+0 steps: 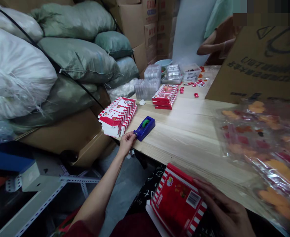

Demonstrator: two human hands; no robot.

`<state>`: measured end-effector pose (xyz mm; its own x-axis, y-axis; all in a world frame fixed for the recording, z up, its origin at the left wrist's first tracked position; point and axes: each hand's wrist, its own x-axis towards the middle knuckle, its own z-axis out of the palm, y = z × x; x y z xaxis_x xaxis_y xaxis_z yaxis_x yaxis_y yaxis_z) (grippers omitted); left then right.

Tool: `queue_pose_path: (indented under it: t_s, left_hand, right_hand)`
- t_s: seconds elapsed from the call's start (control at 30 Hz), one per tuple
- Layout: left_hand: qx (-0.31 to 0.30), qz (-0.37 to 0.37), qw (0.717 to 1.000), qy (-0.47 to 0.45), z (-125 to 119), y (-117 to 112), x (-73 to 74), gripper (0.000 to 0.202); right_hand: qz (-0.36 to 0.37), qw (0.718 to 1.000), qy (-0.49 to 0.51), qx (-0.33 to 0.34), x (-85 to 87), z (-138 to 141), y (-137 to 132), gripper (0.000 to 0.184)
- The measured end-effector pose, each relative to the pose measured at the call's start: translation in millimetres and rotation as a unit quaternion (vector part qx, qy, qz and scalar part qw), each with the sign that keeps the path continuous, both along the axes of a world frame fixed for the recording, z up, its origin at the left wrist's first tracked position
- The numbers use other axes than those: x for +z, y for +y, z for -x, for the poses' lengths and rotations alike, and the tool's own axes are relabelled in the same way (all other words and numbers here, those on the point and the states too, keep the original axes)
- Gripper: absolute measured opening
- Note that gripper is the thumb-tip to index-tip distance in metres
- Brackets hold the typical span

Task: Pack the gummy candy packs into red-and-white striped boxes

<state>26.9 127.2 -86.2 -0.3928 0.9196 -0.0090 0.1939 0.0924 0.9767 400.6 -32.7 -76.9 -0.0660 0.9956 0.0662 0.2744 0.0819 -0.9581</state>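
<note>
Reaching out to the near end of the blue tape dispenser (145, 128), the left hand (127, 142) has its thumb and fingers pinched together at the cutting edge; whether a strip of tape lies between them is too small to tell; the right hand (224, 207) grips the red box (177, 200) along its right side, fingers laid over the top face, thumb not clearly seen. The box is over the person's lap, by the front edge of the table (179, 135), tilted, with a white flap jutting at its lower left; whether it rests on the lap is hidden. It looks like thin printed card, so probably light, fairly stiff along its folds, easily dented on the broad face and a little slippery where glossy; the striped side edges seem the best place to hold, with light pressure. The dispenser looks heavier and firm, best taken by its body, clear of the cutter; just beyond the left hand stands a stack of striped boxes (119, 113); clear bags (270, 141) lie on the right.
</note>
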Motion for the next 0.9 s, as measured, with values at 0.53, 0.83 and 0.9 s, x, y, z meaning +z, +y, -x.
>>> queue_pose_path:
  t_s: [0.53,0.83,0.9]
  left_hand:
    - [-0.125,0.048,0.964,-0.229,-149.0,-146.8,72.7,0.059]
    - [-0.107,0.131,0.963,-0.209,-139.0,-134.7,36.3,0.081]
    - [-0.081,0.058,0.993,-0.056,-132.7,-132.4,30.3,0.074]
  right_hand:
    - [-0.193,0.976,-0.091,0.031,15.1,60.4,-9.8,0.065]
    - [-0.236,0.968,-0.083,0.030,4.8,60.3,-6.0,0.062]
    - [-0.236,0.969,-0.074,0.025,8.1,57.9,-2.5,0.057]
